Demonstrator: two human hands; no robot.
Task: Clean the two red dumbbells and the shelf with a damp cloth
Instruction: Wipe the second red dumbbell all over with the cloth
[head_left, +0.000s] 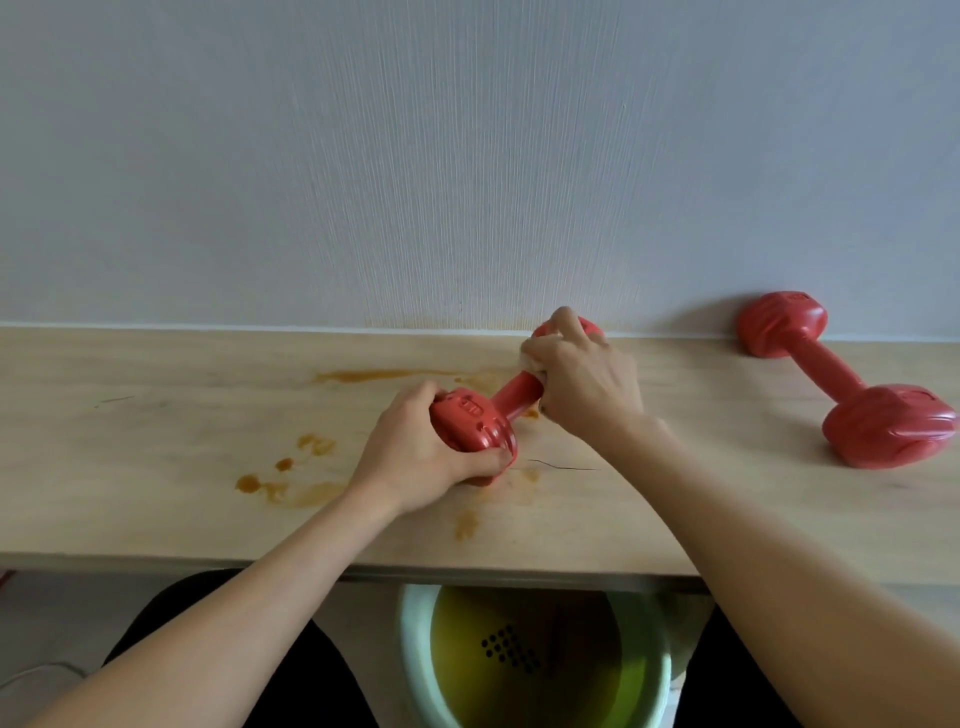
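1. Head view: the left hand (415, 457) curls its fingers round the near end of a red dumbbell (475, 423) on the wooden shelf (156, 395).
2. The right hand (582, 379) clenches a pale cloth (532, 361) against the dumbbell's far end.
3. A second red dumbbell (841, 379) lies well to the right, touching the wall (467, 156).
4. Orange stains (280, 480) mark the shelf's left part.
5. A pale green basin (415, 649) sits below the shelf.

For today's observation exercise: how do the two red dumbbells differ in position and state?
The near dumbbell is gripped by the left hand, while the right hand presses a cloth on it; the far dumbbell lies untouched. The near one sits among orange stains; the far one on bare shelf. Both are red, identically shaped.
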